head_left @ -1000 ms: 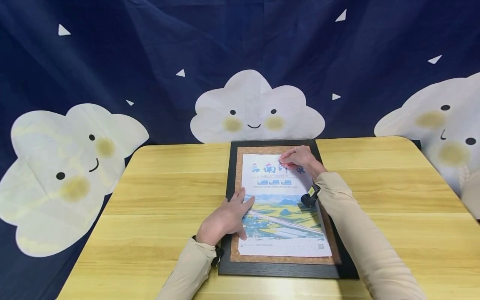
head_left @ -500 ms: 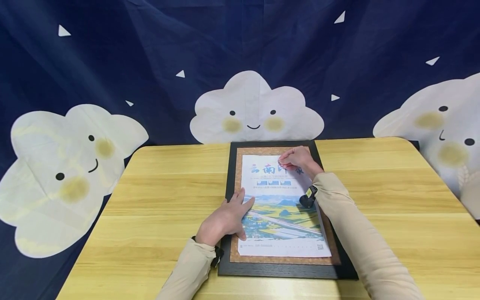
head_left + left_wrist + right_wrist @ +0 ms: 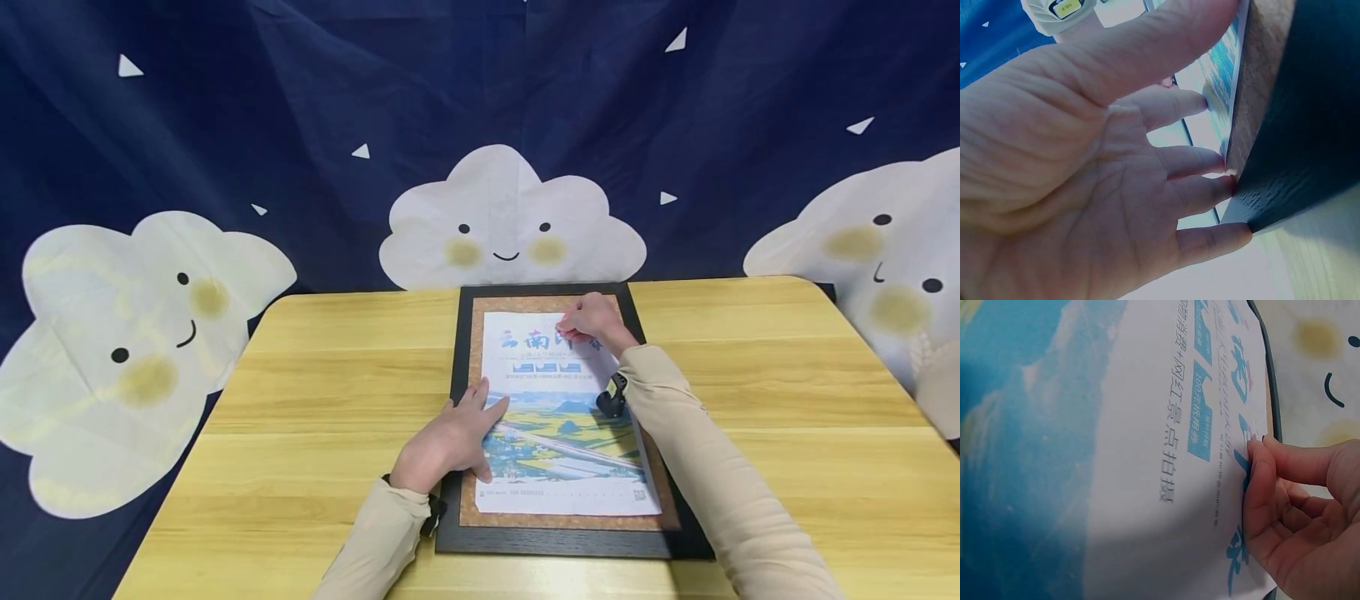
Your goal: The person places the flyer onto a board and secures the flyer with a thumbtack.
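Observation:
A printed poster (image 3: 555, 450) with blue lettering and a yellow-blue landscape lies on a cork board (image 3: 562, 521) in a black frame (image 3: 570, 542). My left hand (image 3: 450, 437) is spread over the board's left side, its fingertips touching the frame and the poster's edge; the left wrist view shows the palm and the frame's dark side (image 3: 1310, 119). Near the top of the poster, my right hand (image 3: 596, 318) pinches a small pale pin-like thing (image 3: 559, 328) against the lettering. The thumb and fingertips (image 3: 1257, 453) hide most of it.
Beneath the board is a light wooden table (image 3: 322, 400), reaching out to both sides. A dark blue cloth (image 3: 315, 100) with smiling white clouds (image 3: 498, 200) hangs behind the table's far edge. Small wrist cameras (image 3: 613, 396) sit on the wrists.
My right hand turns slightly at the same spot, its wrist shifting a little left and its fingers more bunched. My left hand stays put. The head view tilts up slightly.

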Demonstrator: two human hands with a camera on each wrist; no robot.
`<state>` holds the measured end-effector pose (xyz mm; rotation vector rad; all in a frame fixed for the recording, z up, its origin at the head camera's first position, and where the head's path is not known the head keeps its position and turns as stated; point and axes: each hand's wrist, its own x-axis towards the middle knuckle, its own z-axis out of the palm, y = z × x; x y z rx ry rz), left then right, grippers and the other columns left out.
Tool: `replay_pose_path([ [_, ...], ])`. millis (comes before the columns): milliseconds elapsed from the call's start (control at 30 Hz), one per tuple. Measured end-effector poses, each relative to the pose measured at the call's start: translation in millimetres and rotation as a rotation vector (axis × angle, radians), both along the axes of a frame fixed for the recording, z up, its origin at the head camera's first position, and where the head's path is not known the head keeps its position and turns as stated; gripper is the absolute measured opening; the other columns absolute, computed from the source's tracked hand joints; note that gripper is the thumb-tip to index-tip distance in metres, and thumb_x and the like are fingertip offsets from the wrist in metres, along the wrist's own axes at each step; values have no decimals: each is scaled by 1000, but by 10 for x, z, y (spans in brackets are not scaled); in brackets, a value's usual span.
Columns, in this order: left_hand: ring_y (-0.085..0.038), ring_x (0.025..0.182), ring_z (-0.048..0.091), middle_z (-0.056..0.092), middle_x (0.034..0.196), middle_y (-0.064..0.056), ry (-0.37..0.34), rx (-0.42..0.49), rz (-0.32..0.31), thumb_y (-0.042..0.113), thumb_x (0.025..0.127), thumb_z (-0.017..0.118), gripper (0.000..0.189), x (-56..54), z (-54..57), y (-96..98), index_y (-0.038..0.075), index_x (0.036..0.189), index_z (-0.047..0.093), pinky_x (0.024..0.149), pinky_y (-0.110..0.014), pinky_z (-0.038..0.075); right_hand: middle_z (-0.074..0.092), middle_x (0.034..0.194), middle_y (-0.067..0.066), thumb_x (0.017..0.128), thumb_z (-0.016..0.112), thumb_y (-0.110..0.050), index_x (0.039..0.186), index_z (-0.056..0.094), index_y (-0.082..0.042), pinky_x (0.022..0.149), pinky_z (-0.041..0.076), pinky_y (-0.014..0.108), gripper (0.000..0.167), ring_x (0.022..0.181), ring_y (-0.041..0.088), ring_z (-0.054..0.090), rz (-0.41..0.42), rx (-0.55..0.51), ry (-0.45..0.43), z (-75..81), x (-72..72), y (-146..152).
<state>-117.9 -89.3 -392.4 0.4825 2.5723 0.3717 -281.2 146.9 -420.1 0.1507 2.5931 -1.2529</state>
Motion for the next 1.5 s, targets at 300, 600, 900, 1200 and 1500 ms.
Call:
replay_pose_path([
  [300, -36, 157, 17, 15, 171, -19, 5, -4, -14, 15, 74, 95, 102, 1, 9, -2, 12, 160, 41, 123, -55, 23, 61, 57, -1, 91, 76, -6, 88, 71, 7, 50, 44, 18, 13, 50, 6, 54, 58, 75, 22, 54, 1, 1],
  [600, -37, 157, 17, 16, 171, -19, 5, 7, -9, 14, 74, 95, 101, 5, 18, -16, 12, 160, 42, 123, -55, 23, 61, 58, 0, 92, 76, -6, 87, 73, 6, 51, 41, 19, 14, 51, 7, 53, 67, 120, 14, 54, -16, -24],
  [900, -36, 157, 18, 16, 171, -18, 7, -6, -13, 15, 74, 95, 101, -2, 1, -14, 13, 160, 42, 123, -54, 23, 60, 60, 1, 93, 75, -6, 90, 71, 6, 53, 41, 21, 13, 54, 9, 54, 62, 152, -25, 54, -36, -40],
  [1200, -36, 157, 16, 14, 172, -18, -1, 6, -8, 14, 75, 94, 101, 1, 14, -18, 13, 161, 41, 123, -54, 21, 57, 65, 5, 96, 70, -4, 91, 68, 4, 61, 40, 28, 9, 63, 17, 53, 54, 219, -37, 62, -22, -92],
  [1500, -35, 157, 17, 15, 172, -17, -4, -19, -5, 16, 75, 94, 101, -3, 9, -8, 14, 161, 41, 123, -53, 22, 58, 59, 2, 95, 72, -6, 84, 71, 3, 58, 38, 26, 14, 55, 12, 51, 61, 203, -16, 38, -2, -81],
])
